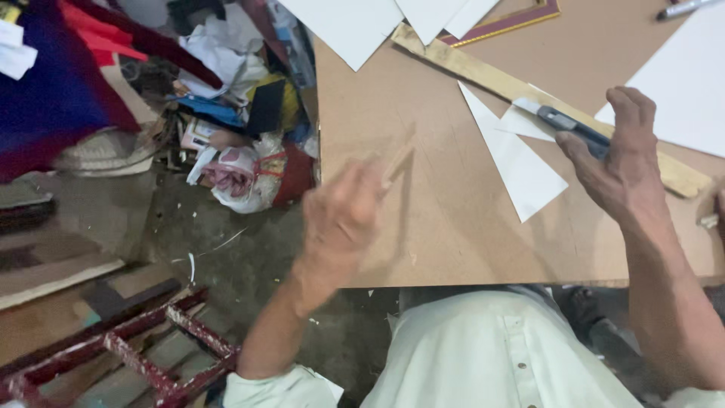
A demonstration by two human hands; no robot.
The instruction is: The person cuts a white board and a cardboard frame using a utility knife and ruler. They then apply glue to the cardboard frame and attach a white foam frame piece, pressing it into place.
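Head view. Right hand [623, 162]: closed round a utility knife [563, 121], blade end resting on a white paper triangle [517, 162], apparently so the edge can follow the wooden straightedge [529, 94] lying just beside it. Left hand [343, 215]: blurred, raised over the near edge of the brown tabletop [423, 227]; grip cannot be told, a pale stick-like streak shows at its fingers. White sheets [347, 26] lie at the far edge. Rubbish heap [242, 151] on the floor, left.
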